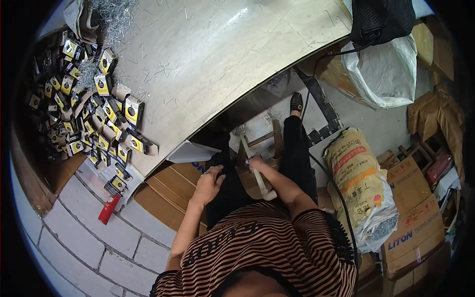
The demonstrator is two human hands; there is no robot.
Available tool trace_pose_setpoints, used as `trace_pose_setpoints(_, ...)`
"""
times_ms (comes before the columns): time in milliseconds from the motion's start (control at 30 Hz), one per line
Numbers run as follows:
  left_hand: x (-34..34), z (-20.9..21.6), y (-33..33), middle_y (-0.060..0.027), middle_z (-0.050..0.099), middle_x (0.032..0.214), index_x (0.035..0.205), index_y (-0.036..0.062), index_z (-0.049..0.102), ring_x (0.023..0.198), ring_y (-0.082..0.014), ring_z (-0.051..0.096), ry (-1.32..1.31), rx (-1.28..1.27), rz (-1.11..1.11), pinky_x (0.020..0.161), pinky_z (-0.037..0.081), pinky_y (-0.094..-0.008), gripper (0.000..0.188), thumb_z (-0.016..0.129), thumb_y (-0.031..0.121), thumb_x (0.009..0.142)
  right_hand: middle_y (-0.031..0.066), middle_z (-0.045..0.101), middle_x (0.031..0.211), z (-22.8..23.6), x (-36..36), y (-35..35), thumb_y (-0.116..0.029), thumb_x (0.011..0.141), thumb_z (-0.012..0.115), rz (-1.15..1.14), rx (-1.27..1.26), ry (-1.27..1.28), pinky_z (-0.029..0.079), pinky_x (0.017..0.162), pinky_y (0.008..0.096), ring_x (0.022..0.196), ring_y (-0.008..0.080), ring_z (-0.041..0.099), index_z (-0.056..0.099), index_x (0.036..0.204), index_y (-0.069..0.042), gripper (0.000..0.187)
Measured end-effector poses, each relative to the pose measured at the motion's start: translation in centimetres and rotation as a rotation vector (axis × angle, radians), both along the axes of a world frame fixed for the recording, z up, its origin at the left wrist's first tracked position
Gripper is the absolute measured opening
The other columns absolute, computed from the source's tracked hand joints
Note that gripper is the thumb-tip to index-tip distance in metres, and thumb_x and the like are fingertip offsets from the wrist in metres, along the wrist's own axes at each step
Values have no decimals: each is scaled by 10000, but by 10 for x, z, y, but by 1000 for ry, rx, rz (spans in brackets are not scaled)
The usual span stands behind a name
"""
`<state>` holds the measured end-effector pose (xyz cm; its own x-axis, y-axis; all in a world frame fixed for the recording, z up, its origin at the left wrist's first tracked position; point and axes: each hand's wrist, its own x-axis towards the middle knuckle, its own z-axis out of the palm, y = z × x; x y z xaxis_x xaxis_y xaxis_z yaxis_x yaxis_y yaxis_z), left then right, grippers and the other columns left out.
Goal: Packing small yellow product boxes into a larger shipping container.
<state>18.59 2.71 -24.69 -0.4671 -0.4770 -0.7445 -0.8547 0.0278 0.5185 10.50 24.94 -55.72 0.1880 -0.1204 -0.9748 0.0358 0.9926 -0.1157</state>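
Dozens of small boxes (133,110) crowd the upper left of the frame, beside loose wires (116,22) strewn over the counter (213,59), while a bulging sack (354,168) and stacked cartons (413,232) fill the lower right. A cable (341,195) snakes down past the person's right leg, and the counter's edge cuts diagonally above the knees. At the frame's centre, a pipe (260,184) slants between the legs; the right hand (256,163) has its grip closed around it near mid-length, both ends clear of the fingers. To its left, the left hand (210,183) sits over the thigh, fingers half-curled, nothing visible in its grip. The pipe is smooth, cream-coloured and elbowed at its lower end; the boxes are black-and-yellow card, the wires thin, bent and silvery, the sack wrinkled and yellowish.
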Motion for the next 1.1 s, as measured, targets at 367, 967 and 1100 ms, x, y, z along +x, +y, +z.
trace_pose_setpoints(367,15,-2,15,-205,634,1062,1150,-47,570,980,-313,637,-101,-12,185,856,487,-337,309,589,116,888,109,525,578,34,-52,-128,-23,787,578,-339,-120,-25,432,377,371,432,222,527,519,883,20,120)
trace_pose_setpoints(967,4,-1,144,-191,667,1022,1183,-22,576,980,-243,639,-147,224,514,859,479,-323,308,586,123,912,144,568,606,42,21,-198,-104,772,633,-93,-221,-307,462,445,412,514,259,585,493,967,32,275)
trace_pose_setpoints(1100,37,-16,133,-163,660,1023,1171,-37,579,951,-200,628,-128,205,567,862,471,-312,291,565,102,917,166,607,659,48,72,-133,-148,803,612,43,-197,-20,481,464,407,533,277,604,528,1163,47,418)
